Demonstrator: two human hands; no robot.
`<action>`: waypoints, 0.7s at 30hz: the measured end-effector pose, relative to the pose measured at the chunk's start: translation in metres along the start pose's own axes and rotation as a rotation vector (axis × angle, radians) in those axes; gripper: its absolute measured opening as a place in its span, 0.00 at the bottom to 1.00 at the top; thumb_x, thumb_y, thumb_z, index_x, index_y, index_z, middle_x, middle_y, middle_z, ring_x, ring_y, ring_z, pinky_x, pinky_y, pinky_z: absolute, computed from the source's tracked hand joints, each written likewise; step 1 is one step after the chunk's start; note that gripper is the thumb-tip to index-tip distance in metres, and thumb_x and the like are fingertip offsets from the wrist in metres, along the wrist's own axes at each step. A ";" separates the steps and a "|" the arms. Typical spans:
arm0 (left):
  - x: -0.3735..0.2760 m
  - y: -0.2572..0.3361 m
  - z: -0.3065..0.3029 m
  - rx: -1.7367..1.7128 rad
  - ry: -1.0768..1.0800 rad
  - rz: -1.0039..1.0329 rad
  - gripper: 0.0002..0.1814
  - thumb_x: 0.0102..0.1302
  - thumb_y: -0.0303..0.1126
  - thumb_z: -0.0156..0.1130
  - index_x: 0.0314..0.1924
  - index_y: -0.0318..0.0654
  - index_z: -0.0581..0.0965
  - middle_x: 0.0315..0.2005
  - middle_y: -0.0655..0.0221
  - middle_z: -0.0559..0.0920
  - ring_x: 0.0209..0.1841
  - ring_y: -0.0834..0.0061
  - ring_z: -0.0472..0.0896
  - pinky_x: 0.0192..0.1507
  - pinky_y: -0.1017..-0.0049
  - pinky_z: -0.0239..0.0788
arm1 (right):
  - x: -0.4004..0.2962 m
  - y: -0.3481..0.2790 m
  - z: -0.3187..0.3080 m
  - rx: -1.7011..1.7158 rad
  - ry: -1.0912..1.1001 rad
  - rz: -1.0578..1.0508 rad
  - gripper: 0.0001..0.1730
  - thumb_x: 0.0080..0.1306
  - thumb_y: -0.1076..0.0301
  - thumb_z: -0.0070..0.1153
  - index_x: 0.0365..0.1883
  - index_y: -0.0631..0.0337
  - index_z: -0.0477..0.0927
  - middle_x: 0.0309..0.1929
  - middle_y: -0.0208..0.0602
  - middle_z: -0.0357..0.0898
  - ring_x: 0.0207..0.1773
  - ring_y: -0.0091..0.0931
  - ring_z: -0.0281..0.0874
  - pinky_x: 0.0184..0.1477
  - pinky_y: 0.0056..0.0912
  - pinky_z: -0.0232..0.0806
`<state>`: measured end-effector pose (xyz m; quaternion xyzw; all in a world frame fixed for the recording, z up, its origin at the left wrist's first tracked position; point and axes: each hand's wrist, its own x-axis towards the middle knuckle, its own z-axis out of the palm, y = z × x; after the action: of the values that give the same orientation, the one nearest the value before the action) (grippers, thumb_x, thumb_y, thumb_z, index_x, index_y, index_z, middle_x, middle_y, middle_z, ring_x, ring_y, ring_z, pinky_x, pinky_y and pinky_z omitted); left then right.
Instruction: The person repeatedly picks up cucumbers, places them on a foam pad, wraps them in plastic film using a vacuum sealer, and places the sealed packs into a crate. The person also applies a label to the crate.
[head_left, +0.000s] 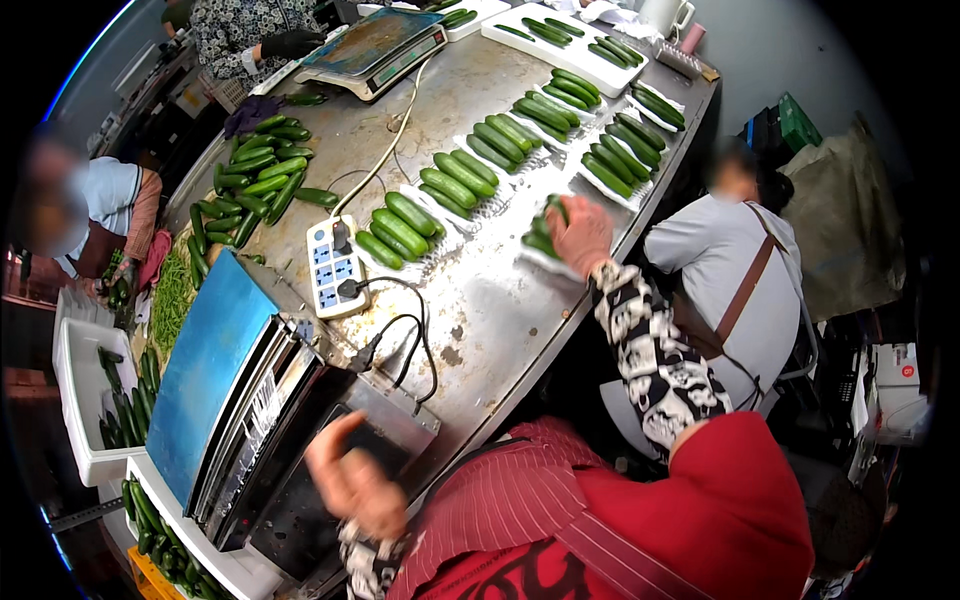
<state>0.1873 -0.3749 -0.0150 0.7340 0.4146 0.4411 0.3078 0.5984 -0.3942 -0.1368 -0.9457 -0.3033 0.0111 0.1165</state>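
My right hand (583, 234) lies over a small group of cucumbers (541, 234) on a white tray near the table's right edge, its fingers around the upper end. My left hand (358, 476), blurred, hangs in front of the wrapping machine (225, 375) with its blue top, and nothing is seen in it. Beyond my right hand, more cucumbers (457, 178) lie side by side in small groups on white trays, in two rows. A white power strip (335, 266) with black plugs sits left of the nearest group.
Loose cucumbers (259, 169) and green beans (171, 292) lie at the left. A weighing scale (375, 52) and a white foam box lid (562, 45) with cucumbers stand at the far side. One person (727, 262) sits right of the metal table (495, 330); others work at the left and far side.
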 end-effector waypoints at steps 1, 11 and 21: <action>0.010 -0.001 0.031 -0.086 -0.177 0.088 0.17 0.66 0.24 0.49 0.53 0.26 0.74 0.45 0.55 0.78 0.50 0.62 0.77 0.56 0.66 0.67 | -0.013 0.005 0.008 0.070 0.082 -0.142 0.20 0.70 0.52 0.47 0.52 0.54 0.79 0.52 0.40 0.78 0.52 0.41 0.74 0.55 0.49 0.64; 0.005 -0.070 0.259 0.361 -0.418 -0.285 0.37 0.68 0.56 0.55 0.68 0.40 0.63 0.56 0.42 0.67 0.54 0.43 0.71 0.57 0.55 0.65 | -0.091 -0.029 -0.005 0.137 -0.090 -0.385 0.26 0.69 0.50 0.49 0.60 0.54 0.75 0.63 0.50 0.69 0.65 0.49 0.64 0.66 0.52 0.55; 0.025 -0.081 0.264 0.238 -0.410 -0.442 0.37 0.68 0.56 0.55 0.58 0.25 0.67 0.49 0.39 0.76 0.54 0.43 0.75 0.57 0.56 0.65 | -0.090 -0.017 0.006 0.187 -0.059 -0.343 0.32 0.68 0.45 0.54 0.63 0.56 0.73 0.60 0.60 0.69 0.64 0.49 0.65 0.61 0.51 0.58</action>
<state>0.4053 -0.3379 -0.1828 0.7306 0.5419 0.1550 0.3855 0.5149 -0.4310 -0.1433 -0.8644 -0.4611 0.0467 0.1951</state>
